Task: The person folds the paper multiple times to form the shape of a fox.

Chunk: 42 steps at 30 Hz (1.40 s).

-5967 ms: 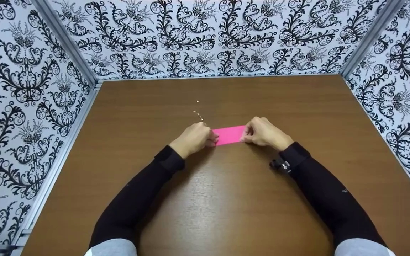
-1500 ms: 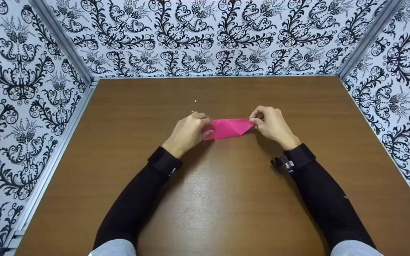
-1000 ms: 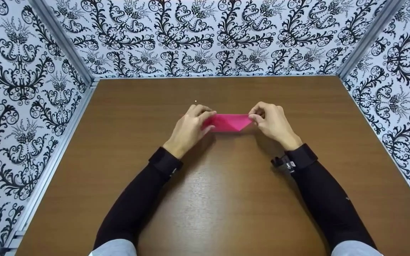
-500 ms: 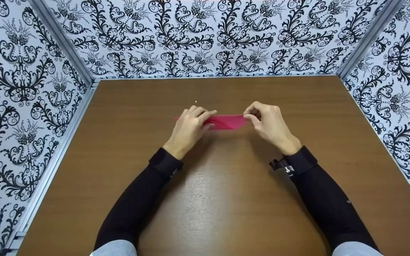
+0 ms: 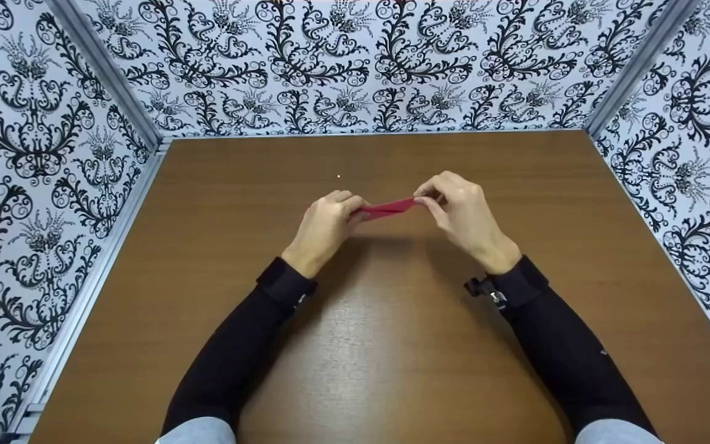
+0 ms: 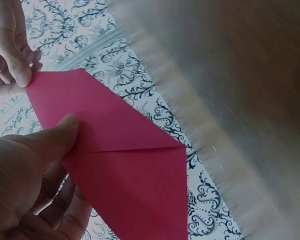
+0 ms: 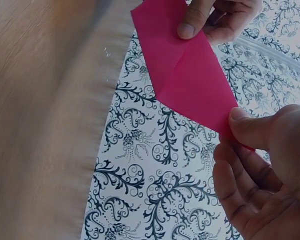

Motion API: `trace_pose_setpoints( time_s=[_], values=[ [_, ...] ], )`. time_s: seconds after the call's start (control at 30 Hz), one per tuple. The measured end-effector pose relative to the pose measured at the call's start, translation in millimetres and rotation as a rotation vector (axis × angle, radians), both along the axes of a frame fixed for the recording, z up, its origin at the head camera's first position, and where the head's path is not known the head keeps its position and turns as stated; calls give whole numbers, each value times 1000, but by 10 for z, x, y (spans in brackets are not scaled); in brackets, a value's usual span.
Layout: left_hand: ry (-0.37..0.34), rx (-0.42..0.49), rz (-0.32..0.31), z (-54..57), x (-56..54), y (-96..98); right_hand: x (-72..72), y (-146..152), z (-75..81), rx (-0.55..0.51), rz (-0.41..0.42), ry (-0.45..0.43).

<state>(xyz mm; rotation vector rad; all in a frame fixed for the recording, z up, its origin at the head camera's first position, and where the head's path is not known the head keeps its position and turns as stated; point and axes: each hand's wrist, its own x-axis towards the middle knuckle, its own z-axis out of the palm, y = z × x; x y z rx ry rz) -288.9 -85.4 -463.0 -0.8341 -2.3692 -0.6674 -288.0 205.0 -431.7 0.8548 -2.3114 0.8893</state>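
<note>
A folded piece of pink paper (image 5: 387, 209) is held above the table between both hands, seen nearly edge-on in the head view. My left hand (image 5: 325, 227) grips its left part, thumb on the near face and fingers behind. At the right end, my right hand (image 5: 463, 213) pinches a corner between thumb and fingertips. The left wrist view shows the paper (image 6: 130, 185) with a diagonal fold line across it and pointed ends. In the right wrist view the same paper (image 7: 195, 85) slants down to the right thumb.
Under the hands lies a brown wooden table (image 5: 355, 345). Patterned black-and-white panels (image 5: 355, 68) stand at the back and on both sides, with metal rails (image 5: 108, 74) at the corners. A tiny pale speck (image 5: 338, 176) lies on the table beyond the left hand.
The paper was flat and rectangular near the table; its right end was then folded to a slant. It has since been lifted and tilted edge-on, and the right hand has moved slightly left.
</note>
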Motion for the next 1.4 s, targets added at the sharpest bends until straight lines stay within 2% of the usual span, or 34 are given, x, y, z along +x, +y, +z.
trace_pose_setpoints(
  time_s=[0.13, 0.37, 0.67, 0.8, 0.9, 1.03, 1.23, 1.4],
  values=[
    [-67, 74, -29, 17, 4, -13, 4, -8, 23, -52, 13, 10],
    [-118, 210, -67, -3, -34, -15, -17, -19, -3, -187, 15, -106],
    [-206, 440, -65, 14, -7, 46, -39, -102, -118, -256, 44, -366],
    [-252, 502, -85, 17, 17, 89, -50, -133, -155, -263, 75, -467],
    [-282, 526, -105, 14, 32, 118, -51, -135, -162, -298, 99, -505],
    [-324, 529, -118, 7, 45, 144, -46, -130, -148, -382, 117, -502],
    [-382, 466, -110, 9, 64, 158, -37, -136, -139, -495, 164, -460],
    [-377, 434, -110, 34, 69, 165, -23, -142, -119, -562, 203, -431]
  ],
)
